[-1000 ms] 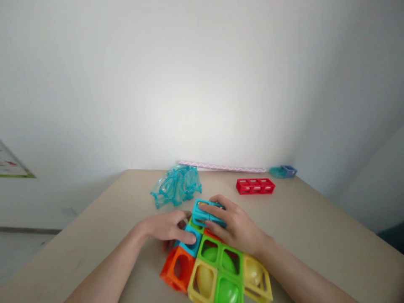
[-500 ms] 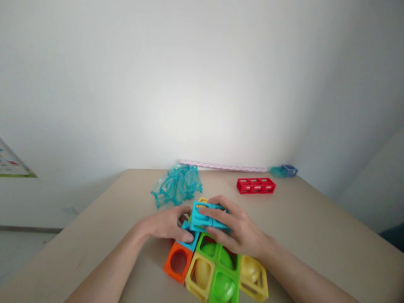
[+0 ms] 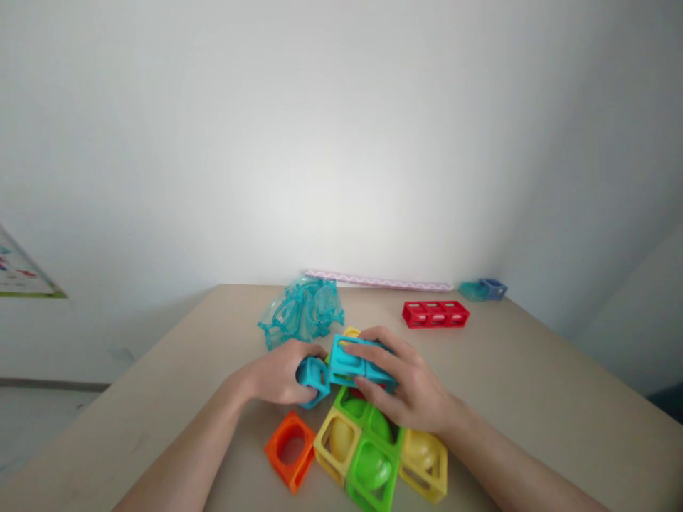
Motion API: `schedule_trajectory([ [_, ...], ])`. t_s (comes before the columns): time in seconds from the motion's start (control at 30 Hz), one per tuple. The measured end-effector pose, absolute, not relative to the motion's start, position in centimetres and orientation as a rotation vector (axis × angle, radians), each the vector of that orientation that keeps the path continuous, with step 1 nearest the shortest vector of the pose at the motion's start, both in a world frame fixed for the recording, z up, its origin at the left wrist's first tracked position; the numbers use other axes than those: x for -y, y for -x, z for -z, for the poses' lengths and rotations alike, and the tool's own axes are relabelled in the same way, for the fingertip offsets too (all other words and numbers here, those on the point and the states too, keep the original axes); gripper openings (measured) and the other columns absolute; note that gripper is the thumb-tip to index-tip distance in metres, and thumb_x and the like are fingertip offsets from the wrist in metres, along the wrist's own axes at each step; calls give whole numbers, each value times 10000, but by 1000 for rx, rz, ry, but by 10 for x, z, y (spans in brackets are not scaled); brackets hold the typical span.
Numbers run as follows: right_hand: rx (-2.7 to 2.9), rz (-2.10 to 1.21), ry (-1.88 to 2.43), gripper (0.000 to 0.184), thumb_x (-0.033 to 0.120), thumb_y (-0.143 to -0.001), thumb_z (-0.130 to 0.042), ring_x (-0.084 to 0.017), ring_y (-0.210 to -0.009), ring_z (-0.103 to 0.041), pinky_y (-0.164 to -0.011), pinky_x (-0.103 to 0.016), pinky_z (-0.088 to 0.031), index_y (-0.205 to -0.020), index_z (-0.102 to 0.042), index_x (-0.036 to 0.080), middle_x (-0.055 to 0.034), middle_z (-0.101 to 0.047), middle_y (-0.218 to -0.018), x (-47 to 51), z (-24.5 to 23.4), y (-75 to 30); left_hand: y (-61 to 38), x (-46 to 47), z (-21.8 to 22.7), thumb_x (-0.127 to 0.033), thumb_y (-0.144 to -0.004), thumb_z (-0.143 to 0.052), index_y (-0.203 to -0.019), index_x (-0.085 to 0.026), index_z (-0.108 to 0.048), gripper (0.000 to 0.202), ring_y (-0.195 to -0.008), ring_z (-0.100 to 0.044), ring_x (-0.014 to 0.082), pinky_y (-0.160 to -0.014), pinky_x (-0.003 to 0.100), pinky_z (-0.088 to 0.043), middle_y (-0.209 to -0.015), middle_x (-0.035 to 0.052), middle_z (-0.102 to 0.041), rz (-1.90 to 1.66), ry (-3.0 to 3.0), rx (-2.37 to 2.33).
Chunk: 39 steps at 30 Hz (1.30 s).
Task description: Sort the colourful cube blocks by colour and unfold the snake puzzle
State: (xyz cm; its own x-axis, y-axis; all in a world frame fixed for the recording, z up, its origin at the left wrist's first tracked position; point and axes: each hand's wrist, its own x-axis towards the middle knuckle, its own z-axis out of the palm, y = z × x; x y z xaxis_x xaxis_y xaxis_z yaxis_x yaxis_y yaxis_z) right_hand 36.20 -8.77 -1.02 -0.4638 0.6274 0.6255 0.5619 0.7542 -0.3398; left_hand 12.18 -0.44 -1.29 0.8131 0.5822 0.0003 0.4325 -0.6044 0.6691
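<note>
My left hand (image 3: 282, 373) is closed around a blue cube block (image 3: 314, 380). Right beside it, my right hand (image 3: 403, 377) grips a pair of joined blue blocks (image 3: 349, 360) from above and the right. Below the hands lies a cluster of green blocks (image 3: 372, 466) and yellow blocks (image 3: 337, 444), some with rounded inserts. Another yellow block (image 3: 424, 459) sits at the cluster's right side. An orange block (image 3: 291, 449) with a round hole stands tilted to the cluster's left. More pieces behind my hands are mostly hidden.
Clear teal plastic pieces (image 3: 304, 309) lie heaped behind my left hand. A row of red blocks (image 3: 435, 313) is farther back on the right. A patterned pink strip (image 3: 378, 281) runs along the wall, with a dark blue block (image 3: 493, 289) at the back corner.
My left hand has pulled the blue block up and away from the green and yellow cluster. The orange block has come apart from its neighbours and turned leftward.
</note>
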Motion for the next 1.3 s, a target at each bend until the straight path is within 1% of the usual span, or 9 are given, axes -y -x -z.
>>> schedule_trajectory([
  [0.1, 2098, -63, 884, 425, 261, -854, -570, -229, -1015, -580, -845, -364, -523, -1275, -534, 216, -125, -551, -1145, 88, 11, -362, -116, -1, 13, -217, -630, -624, -974, -154, -656, 351, -659, -546, 144, -596, 214, -412, -749, -9, -627, -494, -2236, -794],
  [0.3, 2024, -40, 900, 433, 229, -826, -598, -222, -995, -576, -829, -357, -522, -1254, -533, 211, -118, -549, -1127, 88, 11, -362, -123, 1, 11, -381, -686, -696, -1099, -161, -584, 481, -869, -600, 208, -736, 268, -474, -1032, 58, -645, -1001, -1940, -844],
  [0.4, 2029, -38, 899, 427, 236, -830, -601, -226, -1014, -573, -841, -362, -520, -1252, -535, 212, -119, -551, -1139, 88, 11, -361, -133, 5, 15, -421, -619, -784, -1126, -165, -578, 605, -972, -604, 241, -821, 298, -483, -1137, 90, -637, -1077, -1845, -820],
  [0.5, 2036, -29, 919, 417, 257, -837, -606, -231, -1024, -574, -851, -373, -520, -1247, -543, 222, -118, -553, -1145, 87, 13, -361, -140, 5, 22, -457, -547, -835, -1224, -161, -560, 788, -1015, -608, 271, -856, 329, -492, -1154, 110, -644, -1074, -1731, -760],
  [0.6, 1991, -2, 990, 393, 266, -844, -606, -232, -1014, -578, -847, -376, -525, -1232, -558, 229, -116, -549, -1147, 85, 15, -361, -139, 3, 27, -454, -565, -833, -1338, -173, -500, 887, -1034, -613, 286, -885, 372, -496, -1132, 108, -663, -1062, -1655, -673],
  [0.77, 1907, 46, 1111, 385, 266, -858, -602, -232, -1020, -579, -867, -379, -519, -1239, -557, 234, -114, -543, -1156, 83, 18, -362, -137, 1, 25, -363, -674, -783, -1379, -180, -474, 791, -1058, -622, 285, -915, 403, -498, -1132, 110, -677, -1046, -1584, -645],
  [1.0, 1957, 64, 1037, 354, 242, -856, -602, -228, -1060, -573, -867, -361, -520, -1206, -552, 238, -108, -541, -1200, 84, 17, -361, -140, 3, 24, -316, -688, -778, -1418, -186, -409, 829, -999, -654, 264, -880, 380, -522, -1099, 99, -701, -1050, -1538, -663],
  [1.2, 1963, 67, 1015, 487, 213, -837, -610, -241, -1085, -558, -913, -393, -485, -1291, -435, 231, -109, -572, -1197, 84, 17, -362, -139, 3, 23, -290, -715, -757, -1375, -223, -449, 732, -1147, -588, 283, -945, 380, -488, -1338, 118, -566, -1024, -1635, -635],
  [1.3, 1952, 61, 1044, 522, 210, -829, -608, -245, -1085, -558, -908, -391, -479, -1307, -401, 228, -109, -576, -1205, 84, 18, -363, -138, 4, 22, -281, -717, -759, -1272, -209, -504, 616, -1143, -590, 282, -926, 367, -490, -1386, 129, -519, -1021, -1685, -622],
])
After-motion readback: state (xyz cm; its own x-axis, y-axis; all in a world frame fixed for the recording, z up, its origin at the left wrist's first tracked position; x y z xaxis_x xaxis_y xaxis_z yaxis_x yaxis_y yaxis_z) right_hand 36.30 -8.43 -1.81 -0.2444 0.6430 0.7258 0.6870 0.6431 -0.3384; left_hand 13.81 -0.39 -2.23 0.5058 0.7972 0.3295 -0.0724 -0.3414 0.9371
